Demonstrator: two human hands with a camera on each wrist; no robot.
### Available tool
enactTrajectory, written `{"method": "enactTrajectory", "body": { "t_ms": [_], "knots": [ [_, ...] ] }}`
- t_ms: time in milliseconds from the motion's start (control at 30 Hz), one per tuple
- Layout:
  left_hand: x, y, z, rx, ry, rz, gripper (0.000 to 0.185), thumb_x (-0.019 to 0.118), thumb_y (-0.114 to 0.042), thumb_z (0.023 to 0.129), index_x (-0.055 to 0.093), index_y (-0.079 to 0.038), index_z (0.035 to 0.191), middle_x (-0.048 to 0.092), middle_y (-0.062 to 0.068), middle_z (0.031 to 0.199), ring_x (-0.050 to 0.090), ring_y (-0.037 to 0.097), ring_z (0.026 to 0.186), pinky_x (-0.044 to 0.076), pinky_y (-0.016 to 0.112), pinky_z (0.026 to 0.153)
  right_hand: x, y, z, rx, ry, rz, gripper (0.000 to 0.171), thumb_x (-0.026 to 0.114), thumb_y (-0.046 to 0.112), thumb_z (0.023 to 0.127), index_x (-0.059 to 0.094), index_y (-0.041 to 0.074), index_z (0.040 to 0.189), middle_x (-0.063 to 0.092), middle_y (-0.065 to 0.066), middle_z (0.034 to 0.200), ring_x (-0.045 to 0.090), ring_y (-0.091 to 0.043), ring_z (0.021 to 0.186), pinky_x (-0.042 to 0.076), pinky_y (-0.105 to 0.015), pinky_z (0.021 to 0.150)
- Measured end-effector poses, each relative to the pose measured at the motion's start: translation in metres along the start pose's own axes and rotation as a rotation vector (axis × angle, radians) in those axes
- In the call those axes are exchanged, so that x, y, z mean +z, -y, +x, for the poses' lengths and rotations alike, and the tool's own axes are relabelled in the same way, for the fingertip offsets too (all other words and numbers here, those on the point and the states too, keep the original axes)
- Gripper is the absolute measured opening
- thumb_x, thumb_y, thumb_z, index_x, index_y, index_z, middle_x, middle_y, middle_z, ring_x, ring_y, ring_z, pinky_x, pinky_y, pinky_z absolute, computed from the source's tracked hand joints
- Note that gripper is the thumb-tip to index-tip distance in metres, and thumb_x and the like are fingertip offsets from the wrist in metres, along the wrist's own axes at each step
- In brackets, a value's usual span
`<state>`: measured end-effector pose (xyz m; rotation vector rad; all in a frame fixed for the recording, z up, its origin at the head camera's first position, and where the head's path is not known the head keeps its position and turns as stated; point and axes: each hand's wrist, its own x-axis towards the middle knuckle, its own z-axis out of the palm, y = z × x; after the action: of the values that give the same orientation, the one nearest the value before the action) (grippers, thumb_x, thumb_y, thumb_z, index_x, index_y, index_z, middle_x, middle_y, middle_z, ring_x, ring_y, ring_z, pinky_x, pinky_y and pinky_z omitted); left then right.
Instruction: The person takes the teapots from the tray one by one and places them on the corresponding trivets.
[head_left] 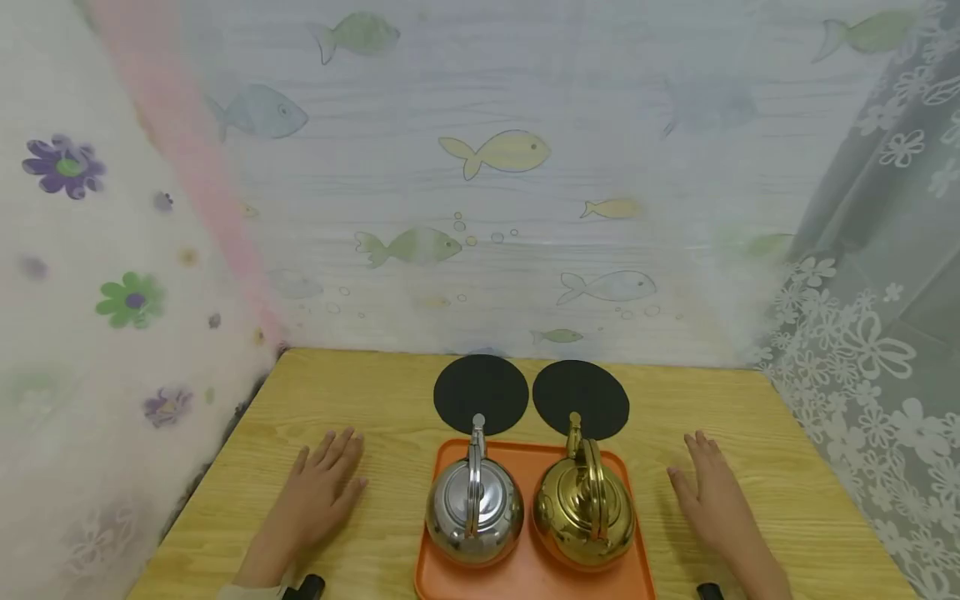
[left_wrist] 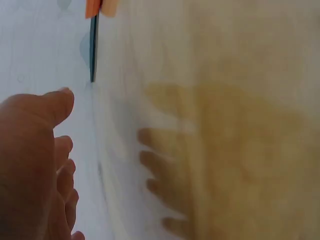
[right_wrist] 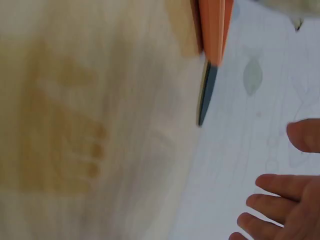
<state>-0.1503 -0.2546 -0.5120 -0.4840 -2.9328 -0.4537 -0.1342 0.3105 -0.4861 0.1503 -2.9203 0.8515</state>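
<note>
A silver kettle [head_left: 476, 512] and a gold kettle [head_left: 583, 514] stand side by side on an orange tray [head_left: 528, 579], spouts toward the back. To the left of the tray, my left hand [head_left: 318, 496] is held with straight fingers, nothing in it. My right hand [head_left: 716, 500] is on the other side, also straight-fingered and bare of any object. Both hands are apart from the tray. In the left wrist view the left fingers [left_wrist: 65, 175] show over the table's reflection; the right wrist view shows the right fingers [right_wrist: 272, 205] spread.
Two round black mats [head_left: 481, 395] [head_left: 581, 398] lie behind the tray, side by side. The wooden table [head_left: 375, 383] meets a curtain with fish prints [head_left: 510, 208] at its back edge. A flowered curtain [head_left: 127, 300] hangs at left, a lace one [head_left: 862, 358] at right.
</note>
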Motion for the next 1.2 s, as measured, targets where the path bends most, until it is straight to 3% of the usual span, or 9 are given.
{"method": "enactTrajectory", "body": {
  "t_ms": [100,167,300,400,467,533,667,900,1200],
  "knots": [
    [0.001,-0.004,-0.004,0.078,0.007,-0.012,0.063,0.058,-0.038,0.103,0.041,-0.008,0.156,0.038,0.011,0.162,0.034,0.039,0.149,0.023,0.067,0.118,0.006,0.013,-0.008,-0.042,-0.088,0.090,0.058,0.057,0.020,0.105,0.038,-0.015,0.148,0.032,-0.042,0.152,0.029,-0.063,0.137,0.032,-0.079,0.101],
    [0.002,-0.007,-0.006,0.154,0.005,-0.034,0.062,0.061,-0.036,0.101,0.044,-0.009,0.155,0.041,0.008,0.161,0.037,0.036,0.148,0.018,0.054,0.125,0.010,0.024,-0.015,-0.090,-0.185,0.117,0.048,0.061,0.012,0.102,0.049,-0.010,0.142,0.046,-0.036,0.146,0.041,-0.058,0.131,0.040,-0.072,0.096],
    [0.004,-0.015,-0.007,0.340,-0.020,-0.053,0.060,0.067,-0.033,0.098,0.052,-0.008,0.150,0.049,0.007,0.156,0.044,0.032,0.144,0.003,0.023,0.127,0.013,0.049,-0.025,-0.165,-0.365,0.189,0.034,0.065,-0.001,0.096,0.063,-0.001,0.129,0.065,-0.017,0.126,0.058,-0.023,0.120,0.048,-0.029,0.101],
    [0.006,-0.023,-0.004,0.406,0.013,-0.064,0.059,0.067,-0.036,0.097,0.054,-0.009,0.148,0.051,0.006,0.155,0.046,0.031,0.143,0.012,0.026,0.126,0.010,0.069,-0.028,-0.183,-0.386,0.341,0.027,0.060,-0.004,0.098,0.068,0.001,0.123,0.069,0.002,0.117,0.060,0.000,0.108,0.043,-0.004,0.092],
    [0.008,-0.028,-0.001,0.411,0.060,-0.080,0.061,0.065,-0.041,0.098,0.053,-0.011,0.150,0.049,0.004,0.156,0.044,0.030,0.145,0.024,0.039,0.124,0.007,0.081,-0.030,-0.181,-0.333,0.479,0.024,0.057,-0.005,0.100,0.068,-0.003,0.121,0.070,0.008,0.114,0.062,0.004,0.106,0.048,-0.007,0.091],
    [0.008,-0.032,0.002,0.408,0.108,-0.090,0.065,0.063,-0.046,0.098,0.050,-0.011,0.151,0.047,0.003,0.158,0.043,0.030,0.146,0.033,0.051,0.118,0.005,0.090,-0.031,-0.168,-0.259,0.602,0.022,0.054,-0.002,0.102,0.067,-0.006,0.120,0.070,0.010,0.111,0.067,-0.001,0.102,0.053,-0.011,0.087],
    [0.010,-0.039,0.007,0.403,0.173,-0.108,0.075,0.060,-0.056,0.097,0.044,-0.013,0.155,0.042,0.004,0.161,0.039,0.032,0.148,0.033,0.059,0.118,0.005,0.097,-0.028,-0.163,-0.124,0.766,0.023,0.051,-0.001,0.104,0.064,-0.013,0.119,0.074,0.002,0.107,0.070,-0.010,0.097,0.057,-0.019,0.084],
    [0.015,-0.042,0.018,0.386,0.229,-0.134,0.086,0.059,-0.068,0.091,0.042,-0.017,0.157,0.042,0.001,0.161,0.035,0.033,0.150,0.027,0.060,0.121,0.004,0.099,-0.023,-0.154,0.065,0.907,0.032,0.042,0.004,0.108,0.060,-0.017,0.125,0.073,0.001,0.107,0.070,-0.011,0.097,0.059,-0.024,0.086],
    [0.021,-0.040,0.027,0.385,0.269,-0.212,0.096,0.063,-0.076,0.083,0.041,-0.020,0.158,0.042,0.001,0.161,0.033,0.033,0.151,0.026,0.061,0.121,0.004,0.099,-0.019,-0.214,0.241,1.185,0.045,0.032,0.000,0.109,0.072,0.019,0.122,0.072,0.005,0.114,0.068,-0.007,0.104,0.056,-0.020,0.092]
  ]
}}
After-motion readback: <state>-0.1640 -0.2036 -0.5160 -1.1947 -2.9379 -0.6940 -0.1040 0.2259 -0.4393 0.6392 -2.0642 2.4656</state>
